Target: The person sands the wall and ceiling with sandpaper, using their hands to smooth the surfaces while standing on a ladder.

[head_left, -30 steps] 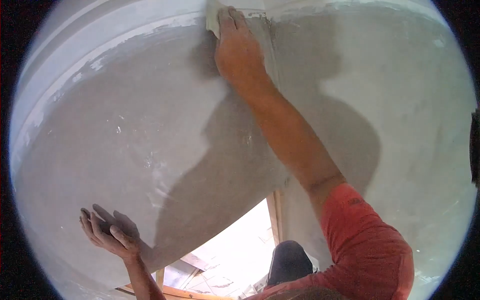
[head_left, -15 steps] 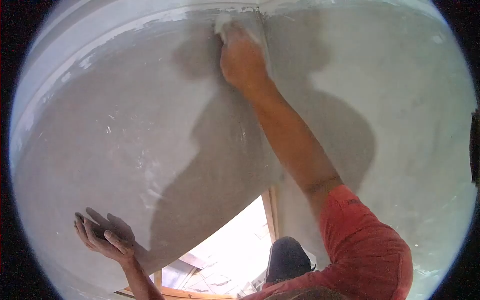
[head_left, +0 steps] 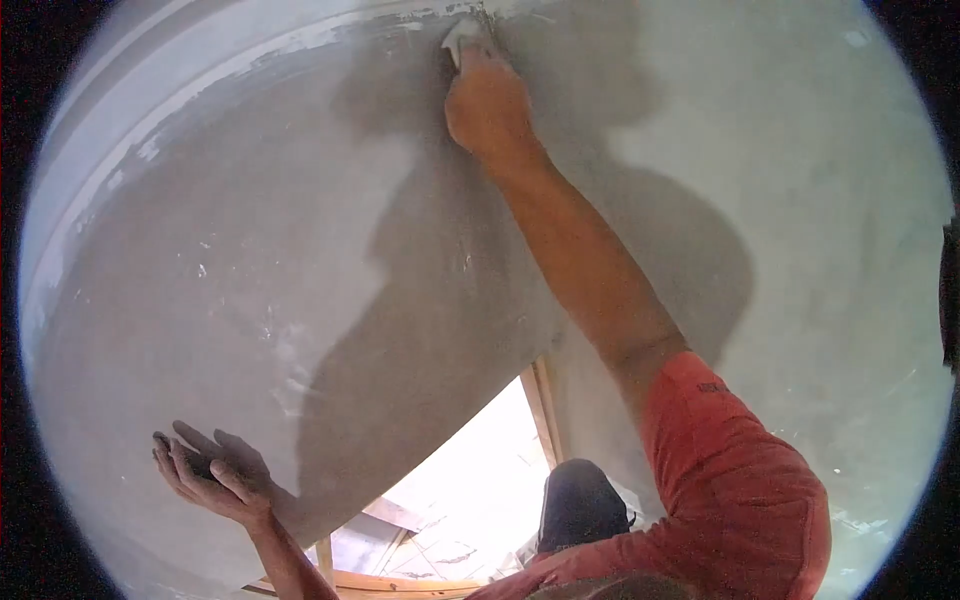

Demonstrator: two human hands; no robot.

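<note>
High on the grey plastered wall (head_left: 240, 300), my right hand (head_left: 490, 105) is closed around a small whitish folded pad (head_left: 463, 40), whose exact kind I cannot make out. The pad lies against the wall near the inside corner, just under the white moulding. My right arm is stretched far up, and its shadow falls on the plaster. At the lower left, my left hand (head_left: 215, 480) is raised beside the wall with its fingers apart and nothing in it. Dust greys its fingertips, and its shadow shows right behind it.
White curved moulding (head_left: 130, 110) with patchy filler along its edge runs across the top left. Below the wall is a bright opening (head_left: 470, 470) with a wooden frame (head_left: 541, 410) and tiled floor. My dark-clothed knee (head_left: 585, 505) shows at the bottom.
My right hand has shifted slightly along the wall by the corner, and the pad in it has turned a little. My left hand keeps its spread pose. The view has shifted slightly.
</note>
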